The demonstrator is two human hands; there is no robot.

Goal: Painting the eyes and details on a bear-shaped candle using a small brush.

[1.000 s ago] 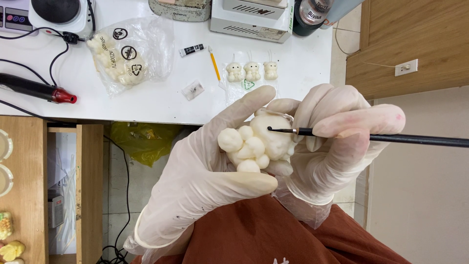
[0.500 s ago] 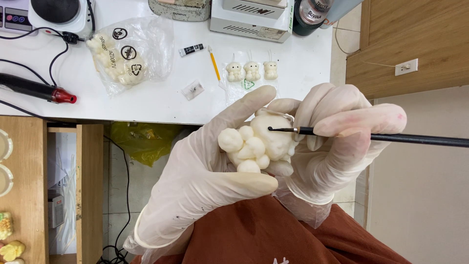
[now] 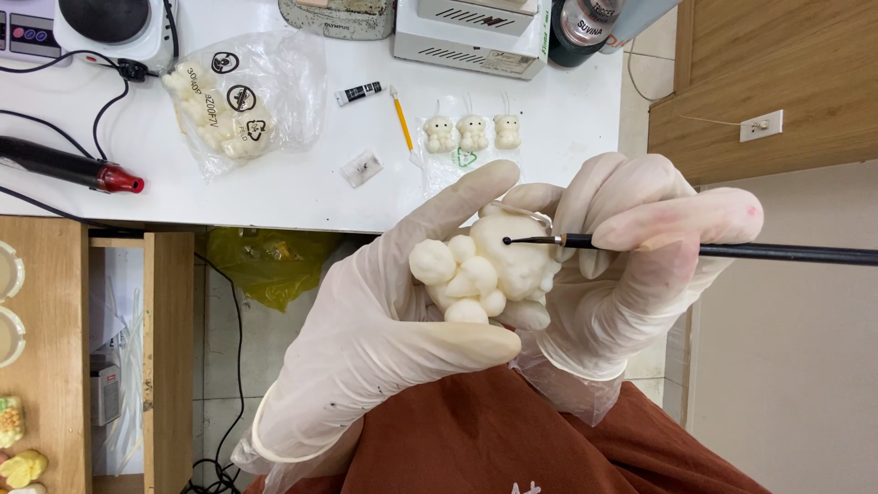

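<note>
Cradling the cream bear figurine (image 3: 489,270) above the lap, the left hand (image 3: 384,338) is closed around it. A black fine-tipped brush (image 3: 713,249) is pinched in the right hand (image 3: 631,265), shaft horizontal, tip touching the figurine from the right.

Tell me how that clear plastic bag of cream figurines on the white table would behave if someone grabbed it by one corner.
The plastic bag looks thin and crinkled, so it would probably sag and fold rather than hold its shape. The cream figurines inside lie loose in a heap and would likely slide to the lowest point. Its mouth seems open, so they might spill onto the table.
</note>
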